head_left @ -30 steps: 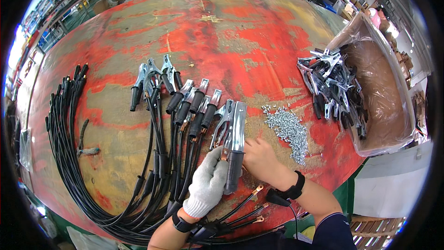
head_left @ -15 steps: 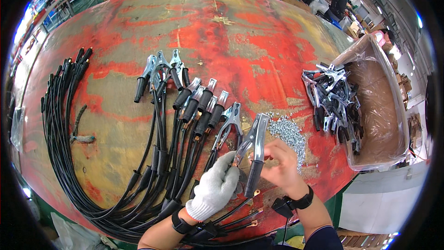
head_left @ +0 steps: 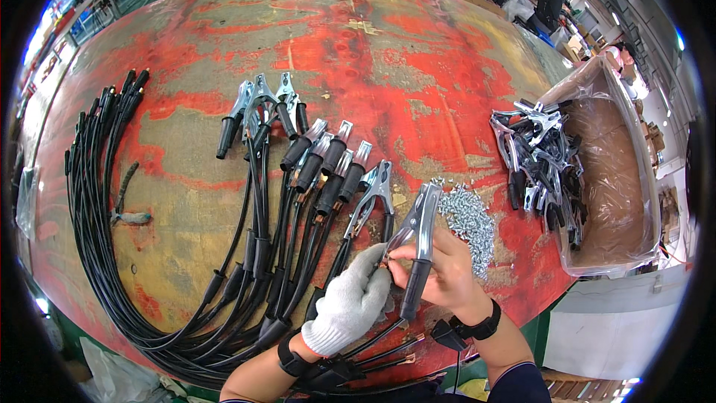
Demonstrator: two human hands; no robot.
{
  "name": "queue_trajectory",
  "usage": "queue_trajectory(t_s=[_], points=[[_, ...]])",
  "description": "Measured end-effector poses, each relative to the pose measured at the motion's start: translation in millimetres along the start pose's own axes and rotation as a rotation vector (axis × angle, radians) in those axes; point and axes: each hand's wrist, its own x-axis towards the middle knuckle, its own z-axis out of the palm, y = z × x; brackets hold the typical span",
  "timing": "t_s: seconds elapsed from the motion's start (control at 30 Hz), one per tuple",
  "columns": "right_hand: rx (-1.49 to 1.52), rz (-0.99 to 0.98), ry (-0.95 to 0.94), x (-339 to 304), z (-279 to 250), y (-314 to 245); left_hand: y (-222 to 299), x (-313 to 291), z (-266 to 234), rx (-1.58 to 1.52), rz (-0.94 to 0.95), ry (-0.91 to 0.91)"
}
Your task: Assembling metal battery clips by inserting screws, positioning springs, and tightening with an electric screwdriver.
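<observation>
In my gloved left hand (head_left: 349, 306), closed low down, is a silver earth clamp (head_left: 427, 215) with a black handle sleeve, held upright over the table's near edge. My bare right hand (head_left: 446, 272) pinches at the clamp beside the left fingertips; whatever small part it grips is hidden. Just right of the clamp's jaws lies a heap of small silver screws (head_left: 470, 225). Several clamps joined to black cables (head_left: 321, 160) lie to the left. Loose cable ends with copper lugs (head_left: 409, 359) stick out below my hands.
A bundle of black cables (head_left: 83, 216) curves round the left side. At the right, more loose clamps (head_left: 538, 153) pile up at the mouth of a plastic-lined carton (head_left: 615, 186). A short wrapped stick (head_left: 133, 218) lies inside the cable loop. A person (head_left: 550, 0) stands beyond the table.
My right fingers have moved left and closed in against the clamp beside the gloved fingertips. The clamp has shifted slightly right; my left hand keeps hold of it.
</observation>
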Motion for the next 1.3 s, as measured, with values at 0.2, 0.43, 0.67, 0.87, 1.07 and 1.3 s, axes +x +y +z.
queue_trajectory(t_s=[0.2, 0.43, 0.67, 0.87, 1.07, 1.3], points=[[-0.015, 0.000, 0.003, 1, -1, 4, 0, 4, 1, 0.019, 0.013, -0.004], [-0.012, 0.011, 0.021, 7, -5, 5, 3, 10, 1, 0.033, 0.048, 0.012], [0.142, -0.041, 0.049, -3, 3, 9, -1, 0, 4, 0.040, 0.164, 0.061], [0.204, 0.021, 0.040, -3, -1, -5, -15, -6, 12, -0.223, 0.086, 0.029], [0.657, 0.421, -0.026, 4, -23, -30, -15, 1, 16, -0.291, 0.089, 0.049], [0.076, 0.062, -0.010, 5, -23, -21, 1, -5, 13, -0.344, 0.049, 0.004]])
